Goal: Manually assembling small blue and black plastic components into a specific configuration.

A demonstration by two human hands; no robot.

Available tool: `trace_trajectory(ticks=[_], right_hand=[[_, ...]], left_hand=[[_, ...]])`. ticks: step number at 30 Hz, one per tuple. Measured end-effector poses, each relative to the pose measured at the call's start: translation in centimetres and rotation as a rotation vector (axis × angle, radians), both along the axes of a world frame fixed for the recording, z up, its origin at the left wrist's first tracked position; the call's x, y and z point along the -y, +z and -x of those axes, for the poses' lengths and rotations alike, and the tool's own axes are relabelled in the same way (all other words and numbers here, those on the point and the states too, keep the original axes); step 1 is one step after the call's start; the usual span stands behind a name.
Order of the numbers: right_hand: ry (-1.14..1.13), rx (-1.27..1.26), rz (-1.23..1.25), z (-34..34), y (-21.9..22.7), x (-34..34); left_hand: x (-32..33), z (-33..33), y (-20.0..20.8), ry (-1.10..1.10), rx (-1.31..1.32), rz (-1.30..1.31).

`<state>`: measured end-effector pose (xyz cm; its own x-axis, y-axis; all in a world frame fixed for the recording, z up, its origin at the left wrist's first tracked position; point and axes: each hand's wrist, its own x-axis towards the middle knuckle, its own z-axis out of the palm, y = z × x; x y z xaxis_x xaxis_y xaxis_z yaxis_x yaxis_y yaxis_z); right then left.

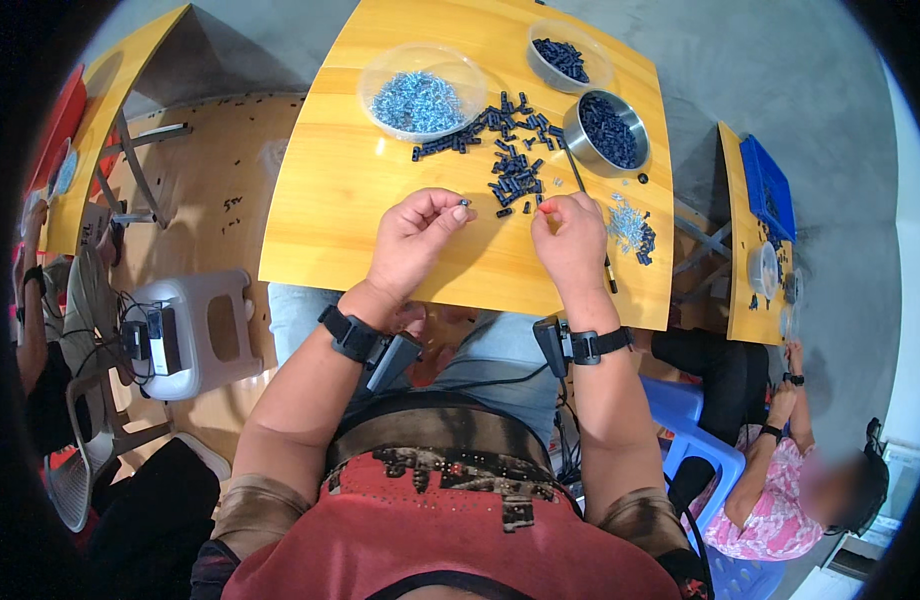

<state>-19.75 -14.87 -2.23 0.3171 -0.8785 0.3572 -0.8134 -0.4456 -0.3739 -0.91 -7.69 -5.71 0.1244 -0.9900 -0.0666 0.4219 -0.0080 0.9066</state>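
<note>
My left hand (pixel 417 238) is closed in a pinch over the near part of the yellow table. A small dark piece (pixel 465 203) shows at its thumb and fingertip, too tiny to name. To the right, my right hand (pixel 570 238) is also closed, its fingertips together; what they grip, if anything, I cannot make out. Just beyond both hands lies a loose spread of small black plastic pieces (pixel 517 178). A thin black rod (pixel 573 165) runs beside and partly behind my right hand. Small clear pieces (pixel 628 226) lie scattered to the right of that hand.
A clear tub (pixel 470 70) of bluish transparent pieces stands at the table's far left. A second clear tub (pixel 602 62) and a metal bowl (pixel 635 118), both with dark pieces, stand far right. A white stool (pixel 202 350) is at left; a person (pixel 770 490) sits at right.
</note>
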Motion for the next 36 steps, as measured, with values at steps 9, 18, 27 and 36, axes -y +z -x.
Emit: trace_trajectory(ticks=[9, 18, 27, 36], right_hand=[[0.025, 0.069, 0.005, 1.1, -0.1, -0.5], [-0.016, 0.119, -0.105, 4.1, -0.4, -1.0], [0.172, 0.185, -0.073, 3.4, -0.6, -1.1], [0.258, 0.111, -0.069, 2.7, -0.4, -0.6]], left_hand=[[0.0, 0.2, -0.3, 0.024, -0.01, 0.014], [0.1, 0.1, -0.5, 0.038, -0.005, 0.011], [0.2, 0.1, -0.6, 0.039, -0.044, 0.037], [0.2, 0.1, -0.5, 0.032, -0.032, 0.033]])
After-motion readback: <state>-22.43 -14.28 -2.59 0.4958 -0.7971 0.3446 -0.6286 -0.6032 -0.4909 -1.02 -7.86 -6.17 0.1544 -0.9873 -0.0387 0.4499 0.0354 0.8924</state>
